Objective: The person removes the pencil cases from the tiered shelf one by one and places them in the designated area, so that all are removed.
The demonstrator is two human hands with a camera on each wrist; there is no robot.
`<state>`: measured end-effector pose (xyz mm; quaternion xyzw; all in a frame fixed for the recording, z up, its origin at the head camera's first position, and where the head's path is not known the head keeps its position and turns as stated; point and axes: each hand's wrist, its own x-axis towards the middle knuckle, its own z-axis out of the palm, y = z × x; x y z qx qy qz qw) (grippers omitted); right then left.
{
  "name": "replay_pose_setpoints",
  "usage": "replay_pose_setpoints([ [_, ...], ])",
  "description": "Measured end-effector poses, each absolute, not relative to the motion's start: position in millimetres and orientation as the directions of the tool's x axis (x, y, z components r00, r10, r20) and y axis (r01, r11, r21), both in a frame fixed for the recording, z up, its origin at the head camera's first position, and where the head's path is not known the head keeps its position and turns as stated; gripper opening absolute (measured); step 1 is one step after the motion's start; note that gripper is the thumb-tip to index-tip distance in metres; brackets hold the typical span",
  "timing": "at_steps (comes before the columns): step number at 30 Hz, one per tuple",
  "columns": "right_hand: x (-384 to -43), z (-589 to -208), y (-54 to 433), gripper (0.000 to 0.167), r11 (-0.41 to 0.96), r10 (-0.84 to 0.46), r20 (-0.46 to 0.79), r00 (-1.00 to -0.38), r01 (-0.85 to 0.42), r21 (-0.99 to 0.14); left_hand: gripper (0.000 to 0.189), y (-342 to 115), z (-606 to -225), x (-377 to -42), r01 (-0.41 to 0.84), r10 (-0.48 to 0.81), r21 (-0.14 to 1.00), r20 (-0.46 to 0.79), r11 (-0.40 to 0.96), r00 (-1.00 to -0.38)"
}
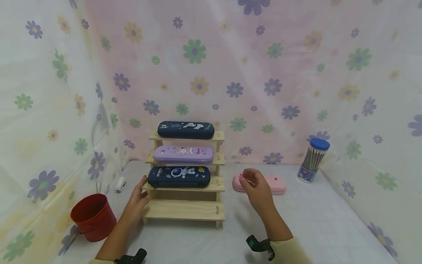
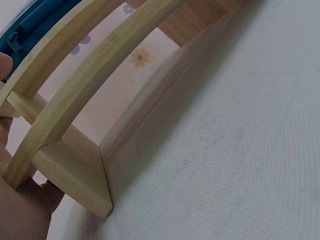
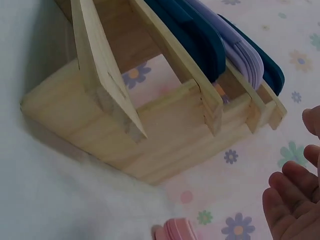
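"What do the hands have?"
"The left hand (image 1: 137,202) grips the left side of the rack (image 1: 184,210), fingers curled round it. The right hand (image 1: 258,190) is half open, fingers loosely bent, holding nothing; the pink case (image 1: 278,184) lies just beyond it, partly hidden."
"And the containers?"
"Right of the left grip, three closed cases climb the rack: navy (image 1: 179,177), purple (image 1: 183,154), dark (image 1: 185,130). Left of that grip stands a bucket (image 1: 103,222). Beyond the right hand, farther right, a tub (image 1: 307,174) holds pencils (image 1: 313,158)."
"Any writing?"
"SPACE, on the navy one; the others' lettering is too small."
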<state>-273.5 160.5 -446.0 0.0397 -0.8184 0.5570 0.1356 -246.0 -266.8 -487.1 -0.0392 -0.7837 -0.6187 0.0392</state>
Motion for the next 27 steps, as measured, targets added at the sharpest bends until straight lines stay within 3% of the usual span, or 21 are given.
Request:
replay_pose_setpoints([
  [7, -272.0, -448.5, 136.2, 0.038, 0.372, 0.040, 0.328, -0.944, -0.290, -0.882, 0.070, -266.6, -489.4, -247.4, 0.167, 0.013, 0.956, 0.169, 0.240, -0.986],
  [13, -270.7, -447.8, 113.5, 0.040, 0.384, 0.028, 0.331, -0.943, -0.296, -0.875, 0.072, -266.2, -488.0, -247.0, 0.136, 0.008, 0.958, 0.138, 0.254, -0.990],
  [27, -268.5, -439.5, 73.2, 0.063, 0.392, -0.119, 0.331, -0.936, -0.351, -0.850, 0.071, -265.1, -485.7, -245.7, 0.100, 0.000, 0.960, 0.104, 0.263, -0.995],
])
